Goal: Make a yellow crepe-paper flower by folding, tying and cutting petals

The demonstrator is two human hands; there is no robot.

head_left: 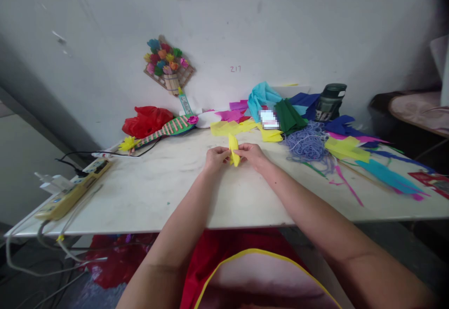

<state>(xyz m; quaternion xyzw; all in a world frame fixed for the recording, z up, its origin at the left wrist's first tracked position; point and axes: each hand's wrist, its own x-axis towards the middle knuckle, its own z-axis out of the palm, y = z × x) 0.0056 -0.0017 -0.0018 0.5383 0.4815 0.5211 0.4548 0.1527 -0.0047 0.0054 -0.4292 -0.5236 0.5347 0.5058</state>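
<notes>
Both my hands meet over the middle of the white table (147, 196). Between them stands a small folded piece of yellow paper (234, 150), held upright. My left hand (215, 158) pinches its left side with closed fingers. My right hand (253, 153) pinches its right side, fingers also closed. Just behind the hands lie more yellow paper sheets (228, 127) flat on the table.
Piles of coloured paper (280, 107), purple yarn (308, 143) and a dark green cup (329, 101) fill the back right. A red bag (146, 120), a striped paper guitar (164, 130) and a paper flower basket (168, 63) sit at the back left. A power strip (70, 192) lies at the left edge.
</notes>
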